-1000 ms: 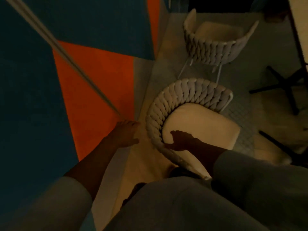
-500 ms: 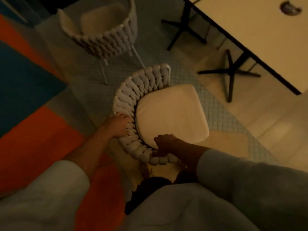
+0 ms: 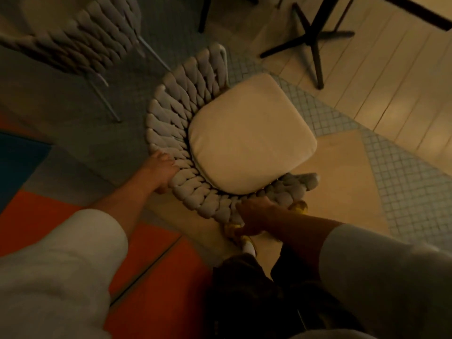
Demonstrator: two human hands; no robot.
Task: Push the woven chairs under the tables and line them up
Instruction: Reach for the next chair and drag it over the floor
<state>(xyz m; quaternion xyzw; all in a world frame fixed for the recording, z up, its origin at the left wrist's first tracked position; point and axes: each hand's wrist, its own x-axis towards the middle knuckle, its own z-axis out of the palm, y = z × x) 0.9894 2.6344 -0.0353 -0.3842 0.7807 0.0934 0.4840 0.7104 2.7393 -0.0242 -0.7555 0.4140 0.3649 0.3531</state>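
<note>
My left hand [image 3: 160,171] now joins my right hand [image 3: 254,216] on the chair [image 3: 176,113] back — fingers of both clamped round it; the push toward the far table [image 3: 420,14] can begin.

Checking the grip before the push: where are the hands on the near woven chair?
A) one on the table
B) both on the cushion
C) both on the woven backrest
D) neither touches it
C: left hand and right hand both grip the woven backrest.

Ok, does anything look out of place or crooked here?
Nothing looks spilled or broken. The near chair, which the left hand and right hand grip by its woven back, and the far chair stand clear of the table, turned at different angles, not lined up.
</note>
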